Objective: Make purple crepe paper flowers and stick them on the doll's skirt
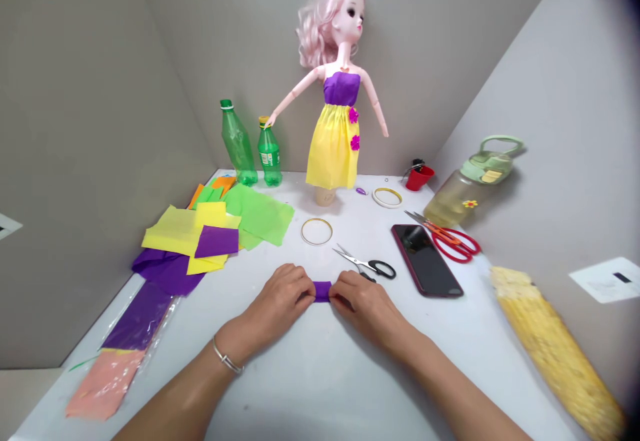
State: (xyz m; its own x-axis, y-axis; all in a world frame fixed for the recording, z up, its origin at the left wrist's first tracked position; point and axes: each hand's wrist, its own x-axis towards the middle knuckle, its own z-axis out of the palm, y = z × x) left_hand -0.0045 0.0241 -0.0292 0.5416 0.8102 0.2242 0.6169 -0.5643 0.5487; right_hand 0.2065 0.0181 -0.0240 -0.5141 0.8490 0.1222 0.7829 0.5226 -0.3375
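Note:
A small folded strip of purple fabric point(323, 291) lies on the white table between my two hands. My left hand point(286, 296) pinches its left end between thumb and fingers. On the other side, my right hand point(364, 302) pinches the right end. Only the middle of the strip shows; both ends are covered by fingers. Just beyond my right hand rest small scissors with black handles point(384, 268), their blades apart. A thin bangle point(317, 231) lies flat farther back, in front of a pink-haired doll point(333, 141) in a purple and yellow dress, standing upright on a base.
Yellow, purple, green and orange fabric pieces point(173, 228) pile up at the left, with a plastic packet point(135, 321) nearer me. Green bottles point(239, 144) stand behind. To the right are a phone point(427, 261), red-handled scissors point(457, 244), a water bottle point(457, 188) and a yellow packet point(555, 348).

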